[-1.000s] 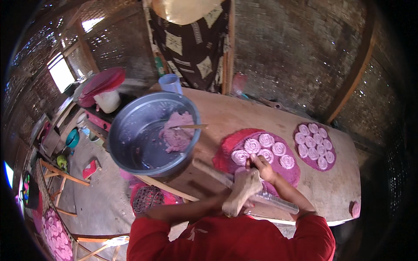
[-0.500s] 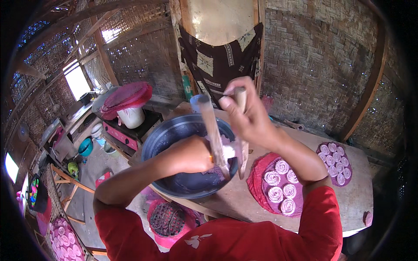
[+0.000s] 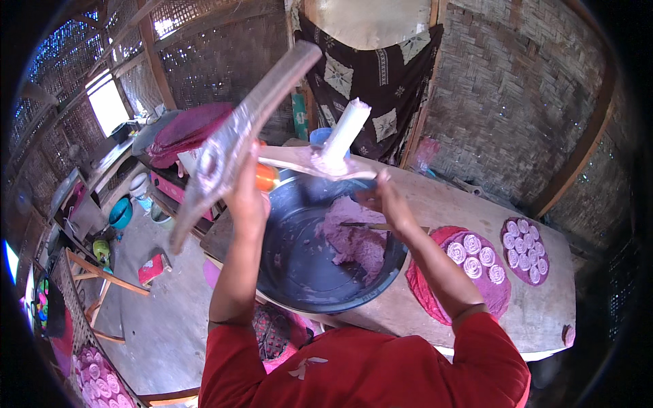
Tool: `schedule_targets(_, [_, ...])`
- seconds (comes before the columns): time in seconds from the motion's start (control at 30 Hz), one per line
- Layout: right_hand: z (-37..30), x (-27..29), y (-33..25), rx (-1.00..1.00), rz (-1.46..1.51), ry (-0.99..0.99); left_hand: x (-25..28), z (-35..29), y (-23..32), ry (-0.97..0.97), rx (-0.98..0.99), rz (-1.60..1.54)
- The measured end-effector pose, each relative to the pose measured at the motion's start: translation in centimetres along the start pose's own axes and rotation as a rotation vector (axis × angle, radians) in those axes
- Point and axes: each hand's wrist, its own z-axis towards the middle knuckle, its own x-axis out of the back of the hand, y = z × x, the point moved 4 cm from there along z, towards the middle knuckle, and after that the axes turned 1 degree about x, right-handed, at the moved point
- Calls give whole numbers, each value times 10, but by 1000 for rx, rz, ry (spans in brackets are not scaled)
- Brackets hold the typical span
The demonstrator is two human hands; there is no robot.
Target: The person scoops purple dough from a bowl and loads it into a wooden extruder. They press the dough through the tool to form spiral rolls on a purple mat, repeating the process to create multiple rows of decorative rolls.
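Observation:
My left hand (image 3: 247, 197) is closed round a long wooden press board (image 3: 235, 132), tilted up and smeared with dough. An orange cylinder (image 3: 267, 177) shows beside its fingers. In my right hand (image 3: 393, 202) is one end of a second wooden piece, a press plunger (image 3: 345, 139) whose white round post points up, with pink dough at its base. Both parts are apart, above a large dark basin (image 3: 299, 272). A mound of pink dough (image 3: 350, 241) lies in the basin, with a thin stick (image 3: 364, 226) stuck in it, passing below my right hand.
On the wooden table (image 3: 537, 326), right of the basin, lie a round pink mat (image 3: 491, 297) with several dough swirls and a smaller swirl mat (image 3: 524, 272). A blue cup (image 3: 320, 136) stands behind the basin. Stacked pink mats (image 3: 183, 136) sit far left; a wooden stand (image 3: 102, 292) is on the floor.
The press, upright in both hands over the basin, is now in two parts. My left hand has risen out of the basin with the board; my right hand has come down with the plunger.

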Motion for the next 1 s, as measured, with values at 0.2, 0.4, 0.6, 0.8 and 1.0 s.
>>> schedule_targets(0.2, [-43, -6, 26, 100, -2009, -447, -5, 9, -16, -183, -7, 196])
schedule_targets(0.4, [-27, -2, 6, 189, -1922, -437, -16, 1, -57, -496, -639, 827])
schedule_targets(0.6, [-18, -24, 51, 204, -1856, -521, -4, -5, -72, -578, -581, 841])
schedule_targets(0.8, [-48, -33, 66, 159, -1726, -591, -8, -1, -87, -545, -512, 804])
schedule_targets(1.0, [-36, 0, 40, -166, -1539, -803, -11, 3, -73, -618, -508, 693])
